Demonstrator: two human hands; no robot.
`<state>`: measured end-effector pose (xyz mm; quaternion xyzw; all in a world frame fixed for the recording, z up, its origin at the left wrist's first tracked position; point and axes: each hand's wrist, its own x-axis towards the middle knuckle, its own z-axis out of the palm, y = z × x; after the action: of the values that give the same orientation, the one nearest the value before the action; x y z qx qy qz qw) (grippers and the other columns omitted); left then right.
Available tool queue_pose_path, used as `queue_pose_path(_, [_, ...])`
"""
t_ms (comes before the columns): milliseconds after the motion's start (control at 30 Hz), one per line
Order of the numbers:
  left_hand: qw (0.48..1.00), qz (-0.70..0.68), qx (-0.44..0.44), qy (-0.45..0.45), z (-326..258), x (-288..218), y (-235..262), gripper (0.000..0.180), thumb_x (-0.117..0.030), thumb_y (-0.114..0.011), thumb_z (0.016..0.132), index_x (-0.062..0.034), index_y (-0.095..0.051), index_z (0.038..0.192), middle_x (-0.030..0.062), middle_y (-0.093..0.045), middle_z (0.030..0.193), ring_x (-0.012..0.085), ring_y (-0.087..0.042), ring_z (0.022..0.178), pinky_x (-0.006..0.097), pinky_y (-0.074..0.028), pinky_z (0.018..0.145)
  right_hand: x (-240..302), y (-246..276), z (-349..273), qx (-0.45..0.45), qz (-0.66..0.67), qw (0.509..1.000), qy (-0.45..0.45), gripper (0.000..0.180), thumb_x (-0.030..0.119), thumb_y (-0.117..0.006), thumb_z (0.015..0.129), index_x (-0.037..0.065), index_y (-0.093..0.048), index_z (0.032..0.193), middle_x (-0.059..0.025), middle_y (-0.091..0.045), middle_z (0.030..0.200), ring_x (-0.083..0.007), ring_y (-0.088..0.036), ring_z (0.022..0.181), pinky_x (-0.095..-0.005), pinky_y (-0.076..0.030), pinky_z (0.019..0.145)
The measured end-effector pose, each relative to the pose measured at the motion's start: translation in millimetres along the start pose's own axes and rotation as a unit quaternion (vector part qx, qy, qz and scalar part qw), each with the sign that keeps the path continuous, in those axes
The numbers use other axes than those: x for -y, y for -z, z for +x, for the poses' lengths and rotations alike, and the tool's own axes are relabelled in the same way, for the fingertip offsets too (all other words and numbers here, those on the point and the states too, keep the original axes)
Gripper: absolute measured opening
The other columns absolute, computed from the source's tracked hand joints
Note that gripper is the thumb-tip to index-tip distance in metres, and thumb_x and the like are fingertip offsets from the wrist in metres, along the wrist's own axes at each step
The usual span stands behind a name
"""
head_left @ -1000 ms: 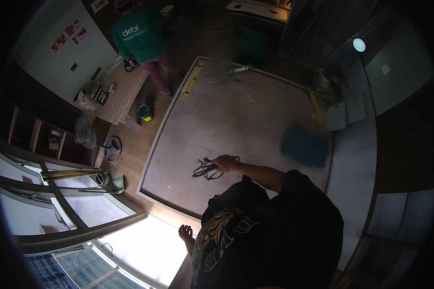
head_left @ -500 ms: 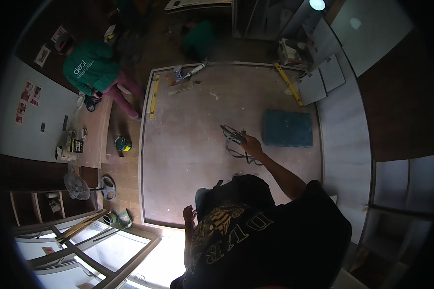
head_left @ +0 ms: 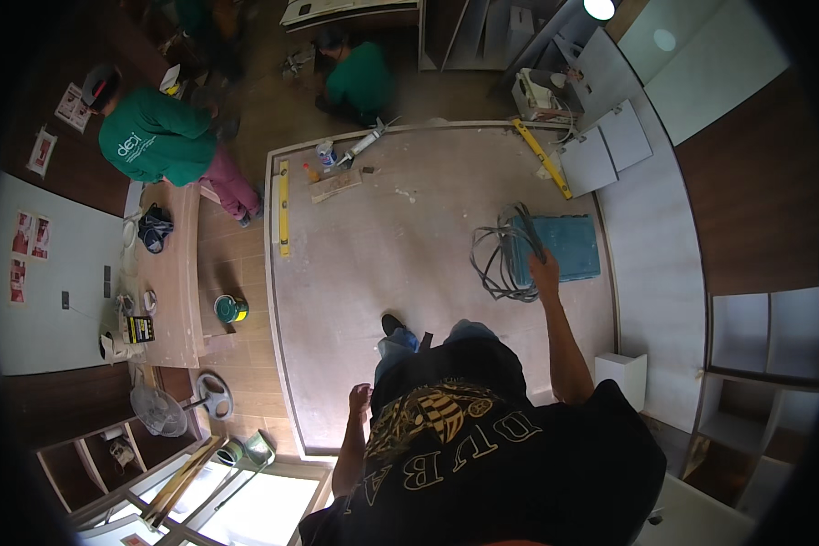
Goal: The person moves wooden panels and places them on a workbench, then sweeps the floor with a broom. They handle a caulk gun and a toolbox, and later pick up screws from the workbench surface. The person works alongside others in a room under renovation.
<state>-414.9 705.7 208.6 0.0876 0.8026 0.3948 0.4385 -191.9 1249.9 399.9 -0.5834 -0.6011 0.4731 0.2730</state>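
Observation:
A bundle of looped grey electric cable (head_left: 531, 233) hangs from my right hand (head_left: 544, 273), whose fingers are wrapped round it. Its loops spread leftward, partly in front of a closed teal case (head_left: 571, 247) that lies on the wide board platform (head_left: 364, 264). My left hand (head_left: 361, 397) is low beside my body with its fingers curled in; no object shows in it. One dark shoe (head_left: 391, 324) of mine stands on the platform.
Yellow spirit levels (head_left: 284, 211) (head_left: 542, 159) lie along both sides of the platform. A caulking gun (head_left: 366, 146) rests at its far edge. Two people in green shirts (head_left: 159, 136) (head_left: 357, 80) work beyond it. A green paint can (head_left: 230, 308) and a fan (head_left: 159, 411) stand left.
My right hand has carried the cable to the right, over the teal case. My shoe and jeans have come into view. The person at the far edge shows more clearly.

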Motion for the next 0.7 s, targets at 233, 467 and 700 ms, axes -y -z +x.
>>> queue_pose_path(233, [0.994, -0.105, 0.016, 0.022, 135.2, -132.0, 76.6, 0.021, -0.02, -0.05, 0.092, -0.0062, -0.058, 0.106, 0.007, -0.061, 0.084, 0.0149, -0.062, 0.07, 0.026, -0.047, 0.058, 59.7, -7.1, 8.6, -0.09, 0.092, 0.992, 0.01, 0.008, 0.012, -0.057, 0.08, 0.006, -0.054, 0.076, 0.001, -0.048, 0.062, -0.007, -0.044, 0.053, -0.023, -0.034, 0.046])
queue_pose_path(467, [0.996, -0.078, 0.027, -0.027, 236.2, -235.5, 74.8, 0.023, -0.023, -0.052, 0.092, -0.0051, -0.059, 0.104, 0.0083, -0.063, 0.087, 0.0158, -0.063, 0.073, 0.026, -0.047, 0.06, 75.4, -22.5, 66.7, -0.115, 0.076, 0.99, -0.004, 0.01, 0.013, -0.056, 0.08, 0.005, -0.054, 0.074, 0.0001, -0.047, 0.06, -0.0075, -0.044, 0.051, -0.0237, -0.033, 0.046])
queue_pose_path(700, [0.994, -0.06, 0.073, 0.045, 269.1, -257.3, 33.9, 0.024, -0.025, -0.053, 0.092, -0.0062, -0.059, 0.105, 0.0089, -0.064, 0.087, 0.0169, -0.064, 0.073, 0.028, -0.048, 0.06, 56.1, -75.7, 200.0, -0.1, 0.065, 0.992, -0.037, 0.01, 0.013, -0.058, 0.083, 0.005, -0.056, 0.079, 0.0017, -0.048, 0.062, -0.0064, -0.043, 0.051, -0.0222, -0.032, 0.044])
